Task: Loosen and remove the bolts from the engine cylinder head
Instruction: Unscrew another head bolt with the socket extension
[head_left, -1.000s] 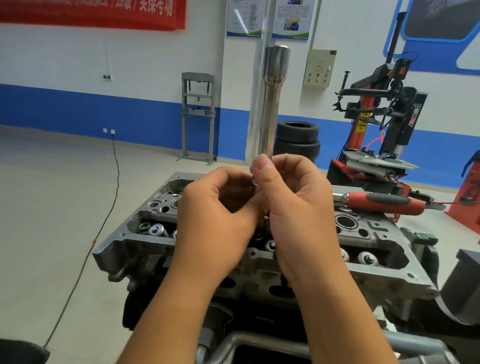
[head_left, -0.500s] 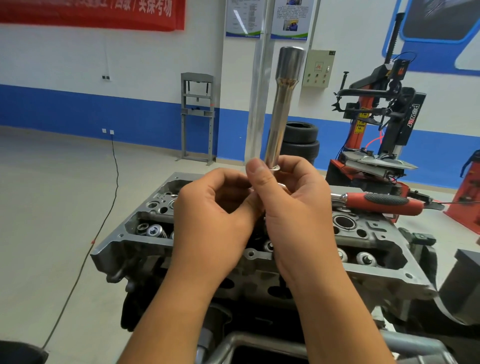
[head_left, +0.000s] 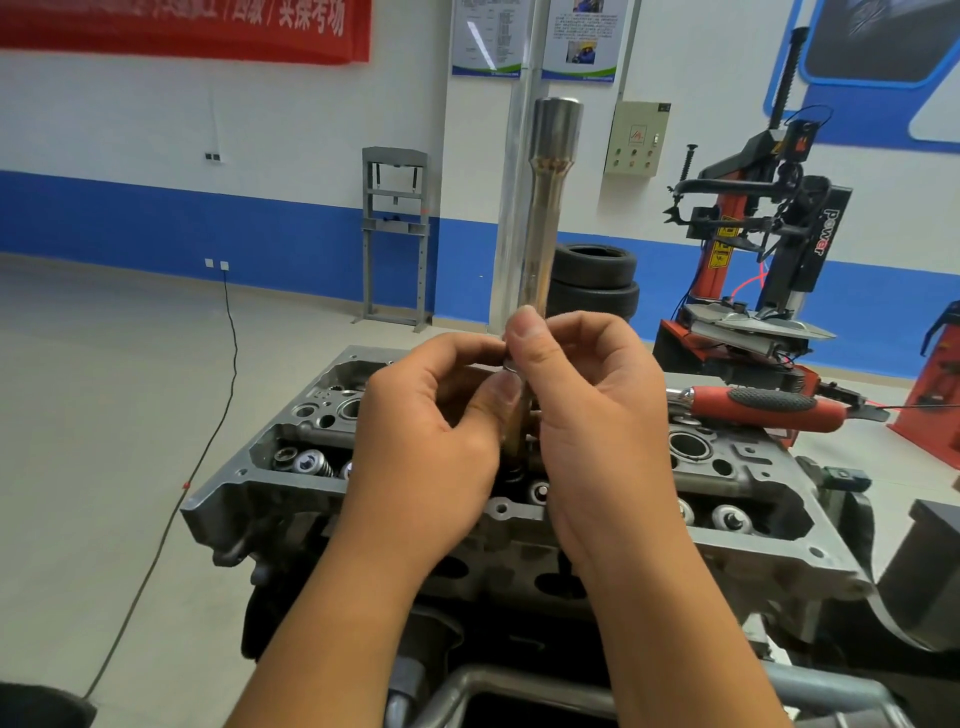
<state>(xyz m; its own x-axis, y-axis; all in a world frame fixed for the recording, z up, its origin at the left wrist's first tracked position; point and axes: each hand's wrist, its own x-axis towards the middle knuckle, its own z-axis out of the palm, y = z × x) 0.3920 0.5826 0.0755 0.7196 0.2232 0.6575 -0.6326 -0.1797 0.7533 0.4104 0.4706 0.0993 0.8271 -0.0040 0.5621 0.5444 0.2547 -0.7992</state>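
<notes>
Workshop with a blue-striped wall, stacked tyres (head_left: 592, 283) and a tyre changer (head_left: 753, 244) at the back. Up front the cylinder head (head_left: 769, 525) sits on a stand, valve side up. A long bolt (head_left: 545, 223) stands upright above its middle, head end up. The right hand (head_left: 587, 415) pinches the shank with thumb and fingers curled round it; the left hand (head_left: 431, 441) pinches it just below, probably to keep it straight while lifting it clear. A red-handled ratchet (head_left: 769, 410) lies on the head's far right edge, parked within reach.
</notes>
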